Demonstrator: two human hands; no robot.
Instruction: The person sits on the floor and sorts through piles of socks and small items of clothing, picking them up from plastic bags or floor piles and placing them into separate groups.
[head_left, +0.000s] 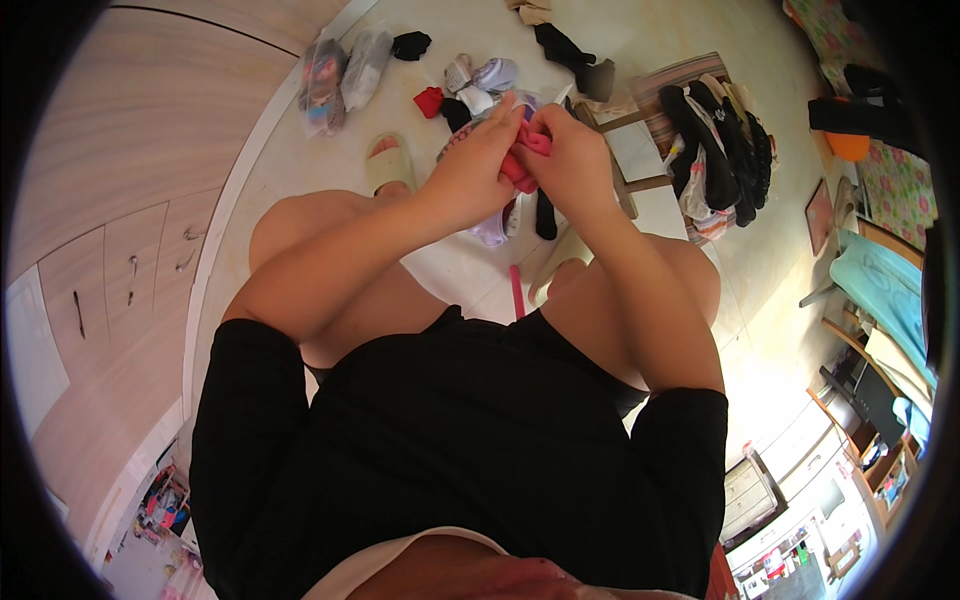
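Observation:
In front of my knees, both hands meet over a bunched pinkish-red sock (517, 172). My left hand (474, 169) holds it from the left, fingers stretched out and thumb beneath. My right hand (571, 154) pinches a folded part of it between thumb and fingers. Parts of the sock are hidden by the hands. Beyond them on the floor lie rolled pale socks (495, 75) and a red piece of cloth (428, 102). A lilac cloth item (490, 230) and a black sock (546, 217) show below the hands.
A low wooden stool (642, 120) with a striped cover at the right bears a pile of mostly black socks (720, 150). Clear plastic bags (367, 67) of clothing lie by the cabinet (150, 135). Black socks (559, 49) lie farther off. A pink rod (517, 291) is between my feet.

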